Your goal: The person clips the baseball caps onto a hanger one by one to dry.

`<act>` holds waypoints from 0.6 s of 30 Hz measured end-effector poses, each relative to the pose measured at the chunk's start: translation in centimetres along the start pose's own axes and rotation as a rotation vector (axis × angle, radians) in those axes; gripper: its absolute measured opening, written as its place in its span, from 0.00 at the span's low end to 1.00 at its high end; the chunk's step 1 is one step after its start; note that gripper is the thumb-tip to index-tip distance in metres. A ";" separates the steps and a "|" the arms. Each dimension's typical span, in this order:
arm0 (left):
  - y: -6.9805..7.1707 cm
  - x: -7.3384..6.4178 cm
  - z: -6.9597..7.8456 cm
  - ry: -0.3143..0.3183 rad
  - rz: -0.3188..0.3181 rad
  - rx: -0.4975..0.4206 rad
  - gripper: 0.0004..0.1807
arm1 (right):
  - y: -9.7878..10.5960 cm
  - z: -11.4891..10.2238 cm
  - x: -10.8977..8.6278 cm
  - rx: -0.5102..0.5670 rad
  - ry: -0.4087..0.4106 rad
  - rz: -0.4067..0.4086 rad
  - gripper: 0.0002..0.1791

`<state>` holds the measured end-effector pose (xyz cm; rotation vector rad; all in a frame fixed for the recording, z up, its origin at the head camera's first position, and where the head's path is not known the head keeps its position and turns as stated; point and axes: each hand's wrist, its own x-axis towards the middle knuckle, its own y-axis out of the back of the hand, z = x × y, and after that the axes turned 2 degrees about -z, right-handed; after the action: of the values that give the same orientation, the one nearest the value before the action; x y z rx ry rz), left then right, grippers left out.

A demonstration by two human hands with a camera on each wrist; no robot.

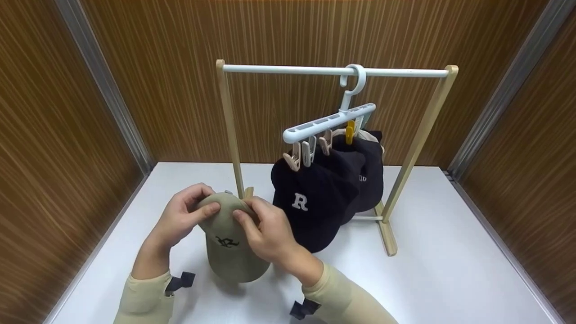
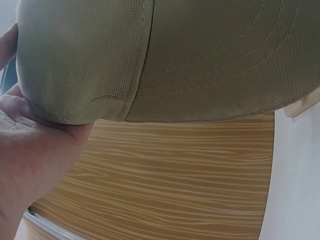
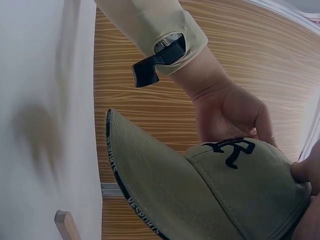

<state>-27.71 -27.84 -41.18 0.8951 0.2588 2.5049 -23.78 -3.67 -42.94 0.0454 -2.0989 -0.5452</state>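
An olive-green baseball cap [image 1: 236,263] with a dark embroidered emblem hangs brim-down between both hands. My left hand [image 1: 180,215] grips the left side of its crown, thumb on the front. On the other side my right hand [image 1: 271,231] pinches the crown between thumb and fingers. The left wrist view shows the cap [image 2: 85,55] close up, with the left palm [image 2: 40,150] beside its edge. In the right wrist view the cap's brim [image 3: 150,175] points left, with lettering along its edge, and the left hand [image 3: 232,112] lies behind the crown.
A wooden rack [image 1: 416,144] with a white rod [image 1: 288,69] carries a pale hanger [image 1: 330,120]. Dark caps [image 1: 310,189], the front one marked R, hang from its clothespins [image 1: 308,152], just right of my right hand. Wood-grain walls [image 1: 315,36] enclose the white table [image 1: 427,270].
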 end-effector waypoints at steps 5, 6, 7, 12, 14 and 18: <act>-0.4 0.1 0.0 -0.015 0.008 0.006 0.08 | 0.3 -0.1 -0.1 -0.007 0.003 0.002 0.06; -0.4 0.1 -0.1 -0.018 0.009 0.005 0.08 | 0.5 -0.1 -0.1 -0.007 0.003 -0.001 0.06; -0.5 0.1 -0.1 -0.021 0.009 0.003 0.08 | 0.6 -0.1 -0.1 -0.007 0.002 -0.005 0.06; -1.0 0.3 -0.1 -0.032 0.004 -0.001 0.07 | 1.2 -0.3 -0.2 -0.013 0.000 -0.006 0.07; -1.1 0.4 0.0 -0.031 0.002 -0.006 0.07 | 1.3 -0.4 -0.2 -0.015 0.003 -0.002 0.07; -1.5 0.5 0.1 -0.041 0.001 -0.020 0.07 | 1.7 -0.5 -0.4 -0.026 0.007 0.003 0.07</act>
<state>-27.48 -26.30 -41.26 0.9380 0.2189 2.4823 -22.89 -2.26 -42.35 0.0287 -2.0849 -0.5693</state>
